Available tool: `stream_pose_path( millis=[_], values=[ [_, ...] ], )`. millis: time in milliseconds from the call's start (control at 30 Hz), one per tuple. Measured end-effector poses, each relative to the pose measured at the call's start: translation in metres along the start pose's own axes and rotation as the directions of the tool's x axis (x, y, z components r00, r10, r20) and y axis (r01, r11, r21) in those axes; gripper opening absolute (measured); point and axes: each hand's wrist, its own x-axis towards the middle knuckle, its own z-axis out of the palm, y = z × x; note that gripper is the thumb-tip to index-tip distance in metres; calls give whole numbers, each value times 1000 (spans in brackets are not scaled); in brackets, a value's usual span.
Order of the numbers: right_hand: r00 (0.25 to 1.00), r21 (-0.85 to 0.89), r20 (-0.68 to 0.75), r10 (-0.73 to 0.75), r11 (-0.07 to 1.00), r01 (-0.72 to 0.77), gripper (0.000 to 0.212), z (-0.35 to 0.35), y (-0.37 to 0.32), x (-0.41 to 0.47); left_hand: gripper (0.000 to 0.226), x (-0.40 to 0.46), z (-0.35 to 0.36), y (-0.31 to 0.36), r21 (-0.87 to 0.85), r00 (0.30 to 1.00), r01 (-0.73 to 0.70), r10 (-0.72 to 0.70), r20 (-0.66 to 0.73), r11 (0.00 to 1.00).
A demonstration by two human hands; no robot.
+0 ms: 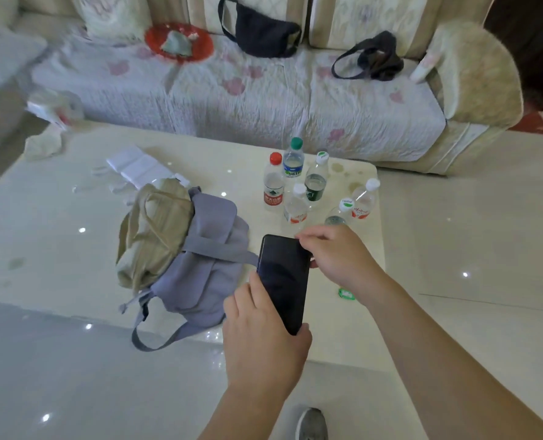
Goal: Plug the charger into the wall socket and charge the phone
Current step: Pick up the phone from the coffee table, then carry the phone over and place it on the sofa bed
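Bottle labels [273, 198] unreadable (too blurred).

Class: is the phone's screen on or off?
Off: the phone shows a plain black screen, held between the left hand and right hand.

Left hand [264, 331] gripping dark phone [284, 281], right hand [337, 252] at its top, above table [57, 217]
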Motion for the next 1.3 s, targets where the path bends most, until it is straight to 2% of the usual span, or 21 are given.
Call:
stream_pose_path(
  millis=[67, 300, 500, 633, 767, 900, 1000, 1167, 1300],
  values=[
    [1000, 20, 9, -10, 1000, 10, 25, 2, -31, -11, 99, -2, -30, -3, 6, 1000, 6, -6, -25, 1000],
    [992, 5, 57, -110, 994, 110, 26, 6, -139, -31, 103, 2, -124, -5, -1, 981, 65, -64, -180, 998],
    [964, -14, 139, -227, 973, 231, 25, 13, -217, -45, 76, -1, -188, -5, -61, 927, 126, -139, -348, 990],
    [931, -48, 203, -305, 946, 320, 28, 20, -258, -60, 76, -7, -220, -9, -77, 890, 202, -216, -403, 976],
    [859, -53, 306, -410, 894, 446, 26, 33, -295, -79, 83, -17, -248, -16, -79, 846, 278, -283, -452, 957],
    [813, -48, 393, -429, 874, 484, 25, 59, -330, -99, 87, -36, -277, -32, -87, 787, 364, -356, -504, 927],
    [755, -45, 463, -465, 838, 543, 25, 88, -357, -123, 88, -53, -300, -52, -98, 724, 447, -424, -544, 889],
    [636, -8, 568, -521, 770, 638, 25, 146, -397, -176, 78, -92, -341, -96, -142, 605, 567, -528, -596, 811],
    [530, 40, 647, -548, 719, 694, 28, 199, -429, -227, 84, -130, -374, -138, -172, 507, 644, -585, -634, 745]
  ],
)
